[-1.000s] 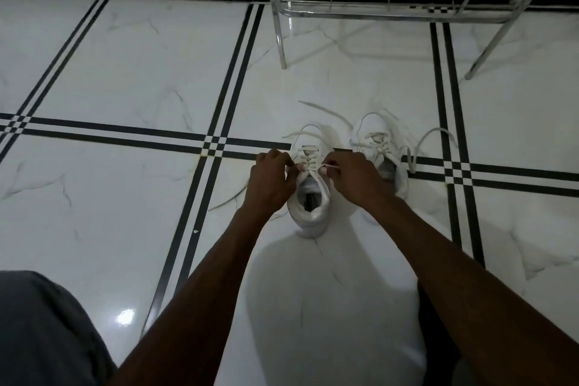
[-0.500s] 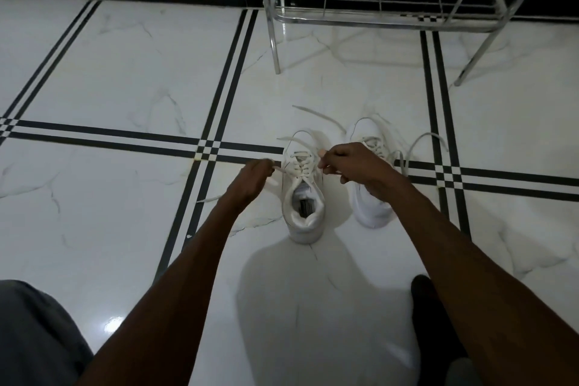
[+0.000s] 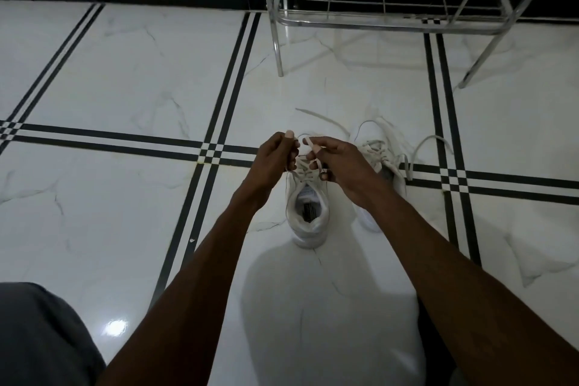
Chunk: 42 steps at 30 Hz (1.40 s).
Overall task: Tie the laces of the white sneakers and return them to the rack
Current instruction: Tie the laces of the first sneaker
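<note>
Two white sneakers stand on the marble floor, toes pointing away from me. The left sneaker point(image 3: 308, 222) is under my hands, heel opening toward me. My left hand point(image 3: 272, 160) pinches one end of its lace point(image 3: 308, 142), and my right hand point(image 3: 340, 163) pinches the other end; both hands meet just above the tongue. The right sneaker point(image 3: 380, 150) stands beside it, partly hidden by my right wrist, with its loose laces point(image 3: 429, 141) trailing on the floor.
A chrome wire shoe rack point(image 3: 385, 12) stands against the wall beyond the sneakers, its bottom shelf bare. Black stripe lines cross the white floor. My grey-clad knee point(image 3: 40, 338) fills the lower left corner.
My hands pulled apart sideways with the lace ends half a second ago, then came back together and rose above the left sneaker's tongue.
</note>
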Motion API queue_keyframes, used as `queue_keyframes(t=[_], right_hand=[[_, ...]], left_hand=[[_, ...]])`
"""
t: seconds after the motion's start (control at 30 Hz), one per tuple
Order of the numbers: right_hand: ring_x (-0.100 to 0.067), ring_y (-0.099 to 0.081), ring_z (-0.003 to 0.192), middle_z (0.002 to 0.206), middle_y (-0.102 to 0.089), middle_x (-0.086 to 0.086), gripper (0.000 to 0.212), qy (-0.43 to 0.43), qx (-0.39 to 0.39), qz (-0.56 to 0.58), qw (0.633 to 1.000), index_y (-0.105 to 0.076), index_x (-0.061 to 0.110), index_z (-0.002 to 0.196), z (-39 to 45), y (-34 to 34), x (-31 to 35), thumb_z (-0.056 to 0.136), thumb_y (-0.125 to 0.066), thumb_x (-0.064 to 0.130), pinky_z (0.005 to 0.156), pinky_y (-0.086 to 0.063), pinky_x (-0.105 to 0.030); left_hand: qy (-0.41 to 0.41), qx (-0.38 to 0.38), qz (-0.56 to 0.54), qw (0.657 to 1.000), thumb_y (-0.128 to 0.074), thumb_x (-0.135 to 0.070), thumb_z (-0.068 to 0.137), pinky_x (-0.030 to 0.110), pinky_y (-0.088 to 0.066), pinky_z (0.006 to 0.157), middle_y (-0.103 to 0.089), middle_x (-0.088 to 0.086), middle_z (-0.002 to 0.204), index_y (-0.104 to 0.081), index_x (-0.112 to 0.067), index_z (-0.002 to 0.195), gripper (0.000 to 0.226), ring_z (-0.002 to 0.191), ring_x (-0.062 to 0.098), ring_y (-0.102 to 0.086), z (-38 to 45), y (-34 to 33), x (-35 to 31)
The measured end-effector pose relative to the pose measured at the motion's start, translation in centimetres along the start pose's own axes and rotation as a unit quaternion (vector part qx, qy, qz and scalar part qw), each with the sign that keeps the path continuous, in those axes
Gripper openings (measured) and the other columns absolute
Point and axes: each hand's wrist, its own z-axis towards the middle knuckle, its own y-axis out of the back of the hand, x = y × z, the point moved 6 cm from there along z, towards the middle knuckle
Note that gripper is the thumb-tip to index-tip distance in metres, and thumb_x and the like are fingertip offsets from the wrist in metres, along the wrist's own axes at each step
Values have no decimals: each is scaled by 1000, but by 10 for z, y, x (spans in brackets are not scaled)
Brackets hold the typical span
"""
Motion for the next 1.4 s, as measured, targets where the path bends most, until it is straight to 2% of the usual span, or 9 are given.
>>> queue_keyframes(t=[0.13,0.3,0.43,0.67,0.8,0.97,1.1,1.23,1.4], right_hand=[[-7,-69,77,97,-76,2,37,5,-3,-28,1000,-62,23,134,3,-2,-4,100,-57,9,62,-49,-25],[-16,-72,80,91,-81,-5,32,-28,-68,18,997,-63,13,113,3,4,-5,85,-78,16,58,-50,-27],[-19,-67,74,82,-76,-9,16,-26,-79,16,996,-76,10,92,3,5,-1,79,-83,15,55,-51,-23],[-27,-71,92,104,-75,-23,22,32,63,-11,997,-74,-1,109,-1,-5,6,90,-72,9,93,-59,-34],[-24,-73,80,91,-77,-20,27,47,9,-44,998,-79,5,101,-3,-3,13,81,-82,23,72,-58,-23],[-26,-66,80,92,-72,-23,20,27,-38,58,997,-75,-2,104,3,-1,2,88,-74,9,72,-59,-27],[-15,-69,77,96,-77,-18,18,80,48,-153,984,-78,8,103,1,-3,11,90,-73,19,70,-58,-27],[-13,-68,79,90,-77,0,15,144,38,-429,891,-81,16,98,3,-4,29,86,-76,22,69,-50,-23],[-18,-69,70,78,-76,-4,7,224,-54,-450,863,-81,15,78,2,-8,34,73,-78,12,70,-59,-39]], left_hand=[[-6,4,46,999,-45,-29,110,20,-47,66,-58,0,80,-62,-6,118,29,74,11,-53,-4,-2,4],[-47,25,103,993,-42,-16,111,12,-49,66,-69,-7,82,-55,-6,131,26,65,-6,-62,-11,-3,-6],[-97,53,204,973,-46,-10,106,30,-55,75,-72,0,90,-58,-18,127,25,76,6,-65,-10,-5,-11],[-117,35,272,955,-53,-4,101,46,-57,68,-76,4,82,-45,-21,113,22,73,23,-72,-8,-5,-13],[-99,25,260,960,-55,2,96,53,-59,72,-77,5,85,-37,-16,122,36,76,29,-73,-5,-5,-4],[-66,24,152,986,-60,-5,101,22,-55,68,-79,12,90,-31,-14,135,45,78,17,-75,-5,2,8],[-14,7,119,993,-65,3,94,12,-44,56,-75,0,85,-37,-3,139,53,59,-2,-59,-3,13,18],[-9,6,92,996,-70,-5,95,19,-46,65,-76,4,87,-43,-6,137,51,64,-1,-65,-1,11,21],[-26,11,40,999,-70,-7,96,37,-58,91,-79,13,109,-51,-8,135,44,98,25,-75,-4,12,17]])
